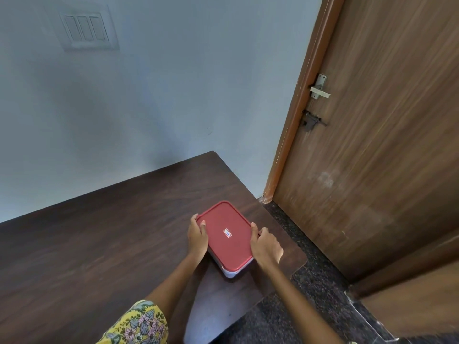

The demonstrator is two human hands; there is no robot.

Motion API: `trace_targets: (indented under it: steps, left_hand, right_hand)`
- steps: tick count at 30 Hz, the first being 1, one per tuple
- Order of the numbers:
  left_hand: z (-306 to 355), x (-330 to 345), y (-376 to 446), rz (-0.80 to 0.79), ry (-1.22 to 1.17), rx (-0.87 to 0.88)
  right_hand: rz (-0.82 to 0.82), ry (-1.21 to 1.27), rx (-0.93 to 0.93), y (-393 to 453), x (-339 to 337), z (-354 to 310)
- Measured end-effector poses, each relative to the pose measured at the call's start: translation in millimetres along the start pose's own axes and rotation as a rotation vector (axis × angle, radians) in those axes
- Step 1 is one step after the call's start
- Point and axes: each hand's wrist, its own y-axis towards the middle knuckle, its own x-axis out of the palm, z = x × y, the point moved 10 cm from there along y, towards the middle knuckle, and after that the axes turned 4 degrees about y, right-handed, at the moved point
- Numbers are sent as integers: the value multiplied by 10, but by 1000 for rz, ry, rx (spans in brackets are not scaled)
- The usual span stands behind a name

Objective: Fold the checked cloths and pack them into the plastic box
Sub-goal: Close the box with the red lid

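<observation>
Holding the plastic box (229,244) by its two long sides, we have it low and right of centre in the frame, sitting on the dark tabletop (99,244) close to the rounded corner. Our left hand (197,235) curls round the left edge, thumb laid on the red lid (224,220); our right hand (265,247) grips the opposite edge, fingers wrapped over the rim. Neither hand is free.

No checked cloths show anywhere in view, so we cannot tell whether they lie inside the box or somewhere out of frame. With the lid seated flat, we judge the step in hand to be either sealing it or getting ready to prise it off.

To do this well, we should keep the box planted on the tabletop and work round the rim evenly with the thumbs, pressing one corner at a time, so the lid does not pop up on the far side. The box stands near the tabletop edge, above the speckled floor (310,281), so we would slide it towards the left of the frame before using force. A steady two-sided grip should stop it skating on the smooth wood.
</observation>
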Motion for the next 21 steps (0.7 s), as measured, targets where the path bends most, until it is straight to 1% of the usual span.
trace_targets:
  steps: [3, 6, 8, 11, 13, 15, 17, 19, 21]
  left_hand:
    - [11, -57, 14, 10, 74, -14]
    - [101, -124, 93, -4, 353, -30]
    - [216, -96, 146, -43, 484, -38]
    - [445, 53, 214, -83, 537, -1]
    - [514, 197, 241, -141, 567, 10]
    - [491, 332, 257, -220, 684, 22]
    - [410, 356, 310, -250, 757, 16]
    - [316, 368, 388, -288, 739, -8]
    - [270, 399, 451, -327, 712, 7]
  right_hand:
    - [2, 67, 80, 3, 27, 106]
    - [-48, 144, 206, 30, 45, 243]
    - [-69, 159, 242, 34, 55, 272]
    - [-46, 193, 254, 21, 56, 273]
    - [-29, 207, 262, 14, 59, 286]
    - [-23, 211, 275, 10, 54, 288]
    - [-24, 213, 285, 12, 58, 283]
    - [-20, 215, 298, 21, 61, 290]
    - [-16, 225, 303, 39, 88, 314]
